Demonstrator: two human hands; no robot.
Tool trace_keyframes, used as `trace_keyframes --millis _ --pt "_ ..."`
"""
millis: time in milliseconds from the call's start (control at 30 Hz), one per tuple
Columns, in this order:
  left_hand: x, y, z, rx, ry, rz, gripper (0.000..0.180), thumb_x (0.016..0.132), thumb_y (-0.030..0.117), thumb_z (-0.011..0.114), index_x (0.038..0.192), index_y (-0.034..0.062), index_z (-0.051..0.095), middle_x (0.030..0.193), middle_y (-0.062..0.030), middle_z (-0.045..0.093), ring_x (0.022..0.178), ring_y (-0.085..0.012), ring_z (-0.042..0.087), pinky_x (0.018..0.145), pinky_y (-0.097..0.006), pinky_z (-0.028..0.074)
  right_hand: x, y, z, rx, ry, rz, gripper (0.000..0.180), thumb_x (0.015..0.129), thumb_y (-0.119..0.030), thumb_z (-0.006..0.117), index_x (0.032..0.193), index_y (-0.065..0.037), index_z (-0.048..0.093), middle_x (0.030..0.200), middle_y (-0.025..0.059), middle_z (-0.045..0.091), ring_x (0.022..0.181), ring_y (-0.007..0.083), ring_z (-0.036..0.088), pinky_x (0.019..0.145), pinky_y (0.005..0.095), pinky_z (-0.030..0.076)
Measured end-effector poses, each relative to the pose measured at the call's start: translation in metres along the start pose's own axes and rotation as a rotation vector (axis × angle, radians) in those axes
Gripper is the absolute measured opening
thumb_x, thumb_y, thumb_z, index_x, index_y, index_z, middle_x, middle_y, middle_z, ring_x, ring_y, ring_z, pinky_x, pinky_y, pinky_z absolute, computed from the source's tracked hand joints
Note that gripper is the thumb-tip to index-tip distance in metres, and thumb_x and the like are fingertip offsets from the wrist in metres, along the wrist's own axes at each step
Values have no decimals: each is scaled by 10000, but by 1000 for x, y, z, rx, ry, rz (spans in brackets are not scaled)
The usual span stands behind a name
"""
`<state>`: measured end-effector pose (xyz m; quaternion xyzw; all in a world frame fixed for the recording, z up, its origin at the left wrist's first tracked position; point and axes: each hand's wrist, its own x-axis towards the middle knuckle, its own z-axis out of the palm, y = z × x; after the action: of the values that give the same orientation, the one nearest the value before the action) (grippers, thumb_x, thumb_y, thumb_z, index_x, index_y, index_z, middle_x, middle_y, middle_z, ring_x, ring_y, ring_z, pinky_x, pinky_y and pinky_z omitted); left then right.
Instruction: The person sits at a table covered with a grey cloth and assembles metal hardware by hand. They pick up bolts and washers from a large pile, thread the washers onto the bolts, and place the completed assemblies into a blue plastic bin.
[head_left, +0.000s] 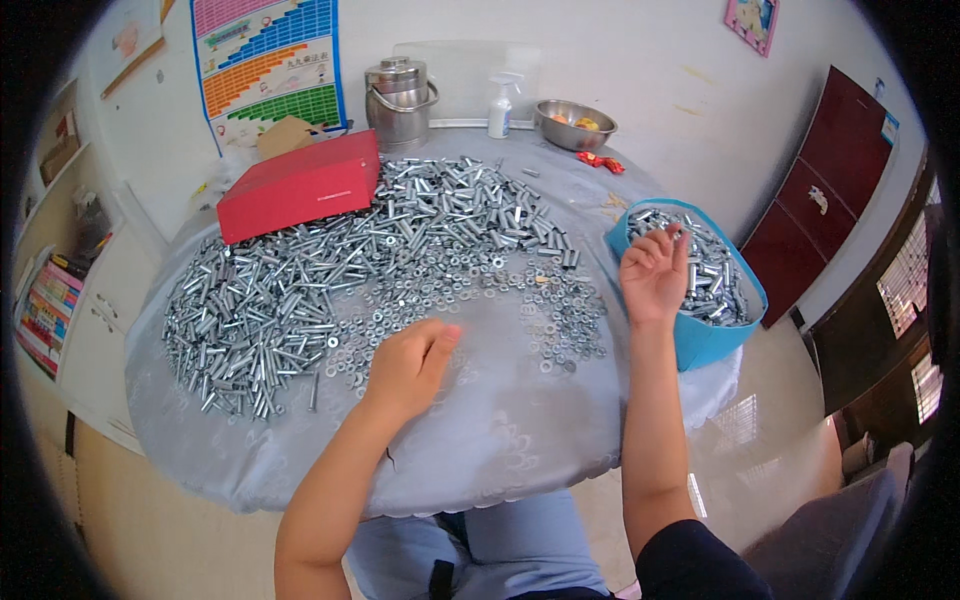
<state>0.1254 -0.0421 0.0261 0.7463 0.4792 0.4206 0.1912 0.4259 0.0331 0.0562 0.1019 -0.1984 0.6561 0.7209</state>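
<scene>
My left hand (408, 372) is closed above the near edge of the loose nuts and washers (430, 278). Its thumb lies along the curled fingers, and whatever they may hold is hidden. Over the left rim of a blue fabric bin (712, 343) is my right hand (655, 275), palm showing, fingers loosely bent and the thumb apart; I see nothing in it. Metal bolts and sleeves (712, 285) fill the bin. A big heap of similar silvery bolts and sleeves (265, 310) spreads over the left and back of the table. Another patch of nuts (570, 318) lies between my hands.
A red box (300, 190) rests on the heap's back left. Behind stand a steel lidded pot (398, 105), a white spray bottle (499, 108) and a steel bowl (575, 125) with fruit. Red wrappers (600, 162) lie near the bowl. A grey cloth (500, 440) covers the round table.
</scene>
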Motion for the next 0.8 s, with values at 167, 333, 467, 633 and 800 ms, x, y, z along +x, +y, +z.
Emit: trace_keyframes --millis 167,333,467,633,800 --pt "1 -1 2 -13 6 1 454 915 390 394 675 19 496 639 -134 497 609 -318 503 555 -392 383 -1 14 -9 -59 63 103 173 921 -249 460 906 -107 559 672 -38 435 578 89 388 526 222 329" --pt "1 -3 1 -8 19 -22 453 917 387 394 678 14 495 636 -133 497 596 -315 496 553 -390 381 -4 28 -7 -137 141 201 150 902 -233 488 873 -94 538 663 -29 423 572 94 385 519 227 331" --pt "2 -3 -3 28 -9 -57 453 918 382 393 672 13 484 637 -137 501 592 -314 492 551 -387 379 -4 29 -8 -146 186 219 180 913 -238 447 866 -90 539 642 -40 420 566 95 396 519 236 326" --pt "4 -8 -2 10 37 -84 442 919 366 399 666 9 467 639 -149 500 598 -323 491 559 -394 376 -4 27 -11 -149 210 180 119 873 -201 489 850 -87 516 645 -30 413 556 96 390 501 228 327" --pt "10 -25 -3 -3 179 -135 389 916 334 417 730 5 511 669 -169 522 651 -348 514 598 -408 389 -3 27 -15 -234 278 162 94 855 -177 495 858 -84 507 644 -26 405 558 100 389 500 230 325"
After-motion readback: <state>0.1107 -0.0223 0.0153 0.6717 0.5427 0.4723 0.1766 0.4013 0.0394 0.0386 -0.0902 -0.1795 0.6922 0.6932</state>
